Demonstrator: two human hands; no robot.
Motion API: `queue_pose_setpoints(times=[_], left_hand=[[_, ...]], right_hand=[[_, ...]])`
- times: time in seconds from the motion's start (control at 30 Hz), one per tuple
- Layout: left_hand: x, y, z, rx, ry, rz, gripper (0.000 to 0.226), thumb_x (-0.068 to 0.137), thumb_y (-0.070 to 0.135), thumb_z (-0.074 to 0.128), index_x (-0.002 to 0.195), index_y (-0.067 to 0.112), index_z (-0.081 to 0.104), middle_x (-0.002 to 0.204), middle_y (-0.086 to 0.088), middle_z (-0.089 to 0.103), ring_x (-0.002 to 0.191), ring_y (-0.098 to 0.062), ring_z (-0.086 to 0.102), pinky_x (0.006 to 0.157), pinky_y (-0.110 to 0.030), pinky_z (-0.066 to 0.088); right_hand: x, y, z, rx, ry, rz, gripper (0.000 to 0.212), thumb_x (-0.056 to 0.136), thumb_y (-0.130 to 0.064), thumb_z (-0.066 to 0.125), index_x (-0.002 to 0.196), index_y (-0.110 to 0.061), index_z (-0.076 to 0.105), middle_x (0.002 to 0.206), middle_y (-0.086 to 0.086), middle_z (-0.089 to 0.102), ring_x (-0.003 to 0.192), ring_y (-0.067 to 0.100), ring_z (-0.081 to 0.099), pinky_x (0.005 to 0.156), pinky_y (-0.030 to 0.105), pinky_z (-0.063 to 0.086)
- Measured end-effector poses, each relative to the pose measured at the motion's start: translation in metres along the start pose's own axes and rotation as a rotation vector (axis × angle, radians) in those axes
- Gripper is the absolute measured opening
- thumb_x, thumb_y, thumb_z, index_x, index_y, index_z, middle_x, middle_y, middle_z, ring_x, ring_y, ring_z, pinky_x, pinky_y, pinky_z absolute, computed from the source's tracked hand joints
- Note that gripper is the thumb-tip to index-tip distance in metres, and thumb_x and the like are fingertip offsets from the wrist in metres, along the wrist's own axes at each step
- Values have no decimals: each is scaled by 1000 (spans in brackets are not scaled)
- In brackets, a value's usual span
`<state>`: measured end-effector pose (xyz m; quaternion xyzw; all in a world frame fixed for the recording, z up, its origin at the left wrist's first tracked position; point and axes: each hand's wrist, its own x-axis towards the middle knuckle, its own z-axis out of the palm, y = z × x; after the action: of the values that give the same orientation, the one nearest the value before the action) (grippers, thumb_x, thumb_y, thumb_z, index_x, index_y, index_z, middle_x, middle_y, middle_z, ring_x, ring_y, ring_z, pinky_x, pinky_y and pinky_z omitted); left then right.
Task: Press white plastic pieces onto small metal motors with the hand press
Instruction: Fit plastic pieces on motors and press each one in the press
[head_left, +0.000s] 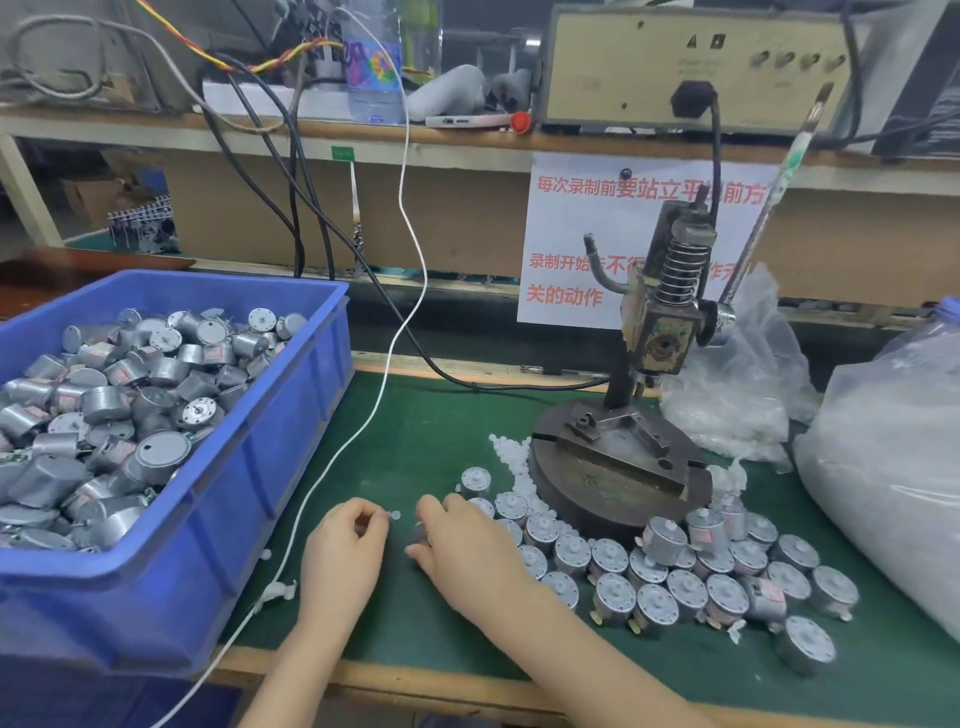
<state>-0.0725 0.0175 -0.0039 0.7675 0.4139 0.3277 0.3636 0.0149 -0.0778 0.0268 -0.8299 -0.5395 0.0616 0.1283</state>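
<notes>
Both busy in front of press (662, 343): pinching piece (396, 515) with left hand (345, 545), clasping motor (420, 533) with right hand (467, 545), close for joining.

**A green surface full of little parts**

The surface (431, 447) is green with a wooden front edge. A blue bin (260, 467) stands on its left side, heaped with motors (104, 415). The hand press (618, 462) stands on a round base. More motors sit close together in front of it. White plastic pieces (511, 457) lie touching the base. Clear bags (883, 493) rest on the right. A white cable (332, 457) runs across.
</notes>
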Motion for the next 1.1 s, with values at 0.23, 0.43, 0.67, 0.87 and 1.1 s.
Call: queue_pose_setpoints(times=[0.23,0.43,0.67,0.87,1.1], left_hand=[[5,15,22,-68,-103,-42,20,85,10,54,67,10,62,67,-4,65,72,-25,60,65,-33,45],[3,9,21,-203,-65,-64,26,84,4,55,64,18,63,69,-3,66,70,-20,63,70,-40,49],[2,7,23,-201,-62,-48,26,86,8,55,65,21,62,68,-4,65,70,-22,62,72,-38,48],[-1,8,22,-210,-71,-44,26,88,10,55,65,20,62,69,-4,64,71,-22,62,71,-35,47],[-2,7,22,-216,-77,-53,25,88,10,55,66,22,63,73,-3,64,74,-21,62,73,-35,47]], right_hand=[[-5,-2,-16,67,-89,20,36,86,-13,56,117,-5,39,120,17,45,106,33,49,71,32,29],[-9,18,-49,314,-50,115,40,84,-29,65,117,-9,57,116,8,45,99,23,54,84,24,41],[-13,77,-94,354,289,358,35,80,-36,70,105,-16,54,104,-1,58,89,13,52,68,24,37],[-11,126,-102,209,385,549,44,81,-41,69,109,-9,57,106,7,63,101,26,55,77,33,44],[-7,150,-97,120,345,555,43,82,-37,70,109,-6,55,111,11,60,102,27,54,79,32,41]])
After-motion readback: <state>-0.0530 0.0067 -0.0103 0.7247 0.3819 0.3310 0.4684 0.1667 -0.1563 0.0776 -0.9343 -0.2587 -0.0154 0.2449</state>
